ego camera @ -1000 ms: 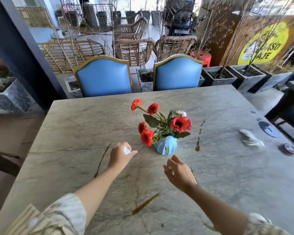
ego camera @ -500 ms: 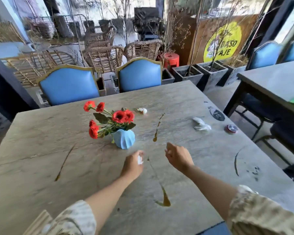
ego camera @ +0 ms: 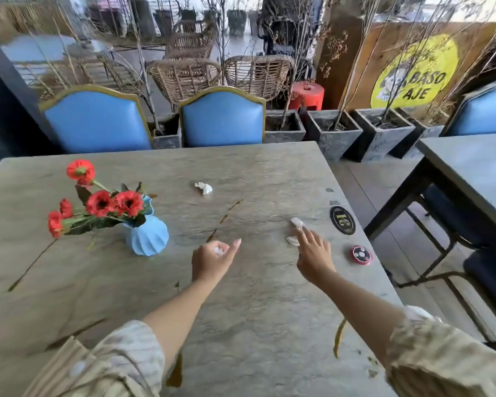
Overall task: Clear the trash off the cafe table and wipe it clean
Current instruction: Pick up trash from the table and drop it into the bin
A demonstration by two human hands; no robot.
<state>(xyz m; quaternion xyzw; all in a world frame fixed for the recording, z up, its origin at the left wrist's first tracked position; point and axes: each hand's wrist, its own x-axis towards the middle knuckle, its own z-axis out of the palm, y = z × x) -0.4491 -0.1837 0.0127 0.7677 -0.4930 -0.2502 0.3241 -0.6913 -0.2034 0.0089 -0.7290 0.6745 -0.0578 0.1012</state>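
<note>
While the left hand (ego camera: 212, 260) hovers over the middle of the stone bench (ego camera: 255, 310), its grip is curled around a small white paper scrap (ego camera: 220, 250), with the forefinger sticking out toward 1 o'clock. At 3 o'clock from it the right hand (ego camera: 312, 253) reaches forward with its fingers fairly straight, so that grip is wide; the fingertips (ego camera: 300, 233) touch a crumpled white tissue (ego camera: 296, 223) lying on the bench, though whether any finger pinches it cannot be told. A second crumpled tissue (ego camera: 203, 187) lies apart at 12 o'clock from the left hand, toward the far edge. Brown spill streaks (ego camera: 225, 217) run across the stone between the two tissues, and another streak (ego camera: 338, 338) lies near the right forearm. At 9 o'clock from the left hand stands a blue ribbed vase (ego camera: 149, 236) with red flowers (ego camera: 100, 203) leaning left. At 2 o'clock from the right hand sits a black oval number plate (ego camera: 342, 220), and a red round call button (ego camera: 361, 255) sits at 3 o'clock
</note>
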